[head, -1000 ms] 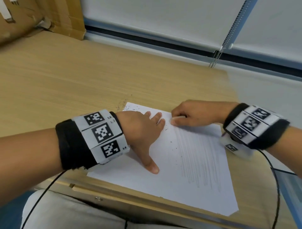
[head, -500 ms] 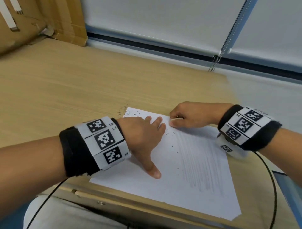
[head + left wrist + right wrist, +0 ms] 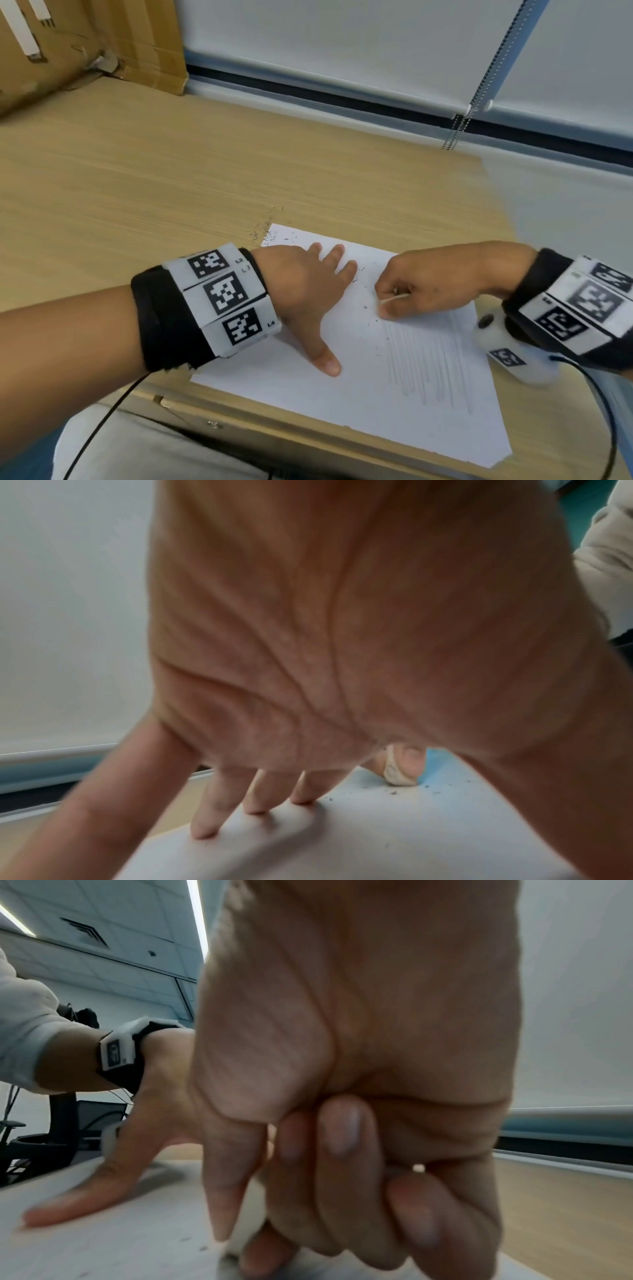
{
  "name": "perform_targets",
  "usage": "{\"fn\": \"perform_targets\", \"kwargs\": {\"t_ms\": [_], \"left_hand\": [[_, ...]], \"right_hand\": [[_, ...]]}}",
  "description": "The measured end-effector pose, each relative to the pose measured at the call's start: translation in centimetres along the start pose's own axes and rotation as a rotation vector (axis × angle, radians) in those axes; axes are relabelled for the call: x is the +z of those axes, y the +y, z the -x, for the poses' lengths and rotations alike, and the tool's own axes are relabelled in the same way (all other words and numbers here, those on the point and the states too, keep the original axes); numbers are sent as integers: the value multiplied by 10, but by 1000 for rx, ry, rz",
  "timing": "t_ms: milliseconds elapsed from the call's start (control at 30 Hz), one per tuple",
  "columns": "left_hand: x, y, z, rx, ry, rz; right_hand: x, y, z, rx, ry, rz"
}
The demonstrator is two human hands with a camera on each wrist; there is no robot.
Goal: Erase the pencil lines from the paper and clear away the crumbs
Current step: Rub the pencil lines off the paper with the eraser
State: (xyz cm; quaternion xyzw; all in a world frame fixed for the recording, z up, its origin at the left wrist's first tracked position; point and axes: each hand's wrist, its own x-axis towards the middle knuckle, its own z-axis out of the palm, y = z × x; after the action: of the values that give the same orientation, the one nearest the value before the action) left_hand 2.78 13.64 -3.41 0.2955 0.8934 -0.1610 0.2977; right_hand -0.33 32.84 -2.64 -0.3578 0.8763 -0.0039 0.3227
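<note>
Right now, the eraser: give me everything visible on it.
The eraser is small, off-white, rubbery-looking and mostly hidden. The right hand pinches it between thumb and curled fingers, its lower end pressed on the white paper just above the pencil lines. Dark crumbs lie around it. Its full shape can't be made out.

The left hand [image 3: 342, 642] is filling most of the view, its palm arched over the paper [image 3: 342, 840]. Its straight fingers [image 3: 209, 813] are pressing their tips down on the sheet near its far edge. Through the gap under the palm, an eraser [image 3: 397, 772] is showing, its end touching the paper, with a fingertip [image 3: 413, 761] lying against it. Dark crumbs [image 3: 394, 793] are lying scattered just beside it. The desk [image 3: 171, 804] is showing beyond the sheet.
</note>
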Motion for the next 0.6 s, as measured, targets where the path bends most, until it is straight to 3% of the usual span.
{"fn": "perform_targets", "kwargs": {"t_ms": [200,400,600], "left_hand": [[-3,1,3,-5,-21,-4],[-1,1,1,-7,-12,3],[-6,3,3,-19,-36,9]], "right_hand": [[-17,13,-22,51,268,52],[15,-12,19,-27,110,112],[-9,11,-11,70,290,131]]}}
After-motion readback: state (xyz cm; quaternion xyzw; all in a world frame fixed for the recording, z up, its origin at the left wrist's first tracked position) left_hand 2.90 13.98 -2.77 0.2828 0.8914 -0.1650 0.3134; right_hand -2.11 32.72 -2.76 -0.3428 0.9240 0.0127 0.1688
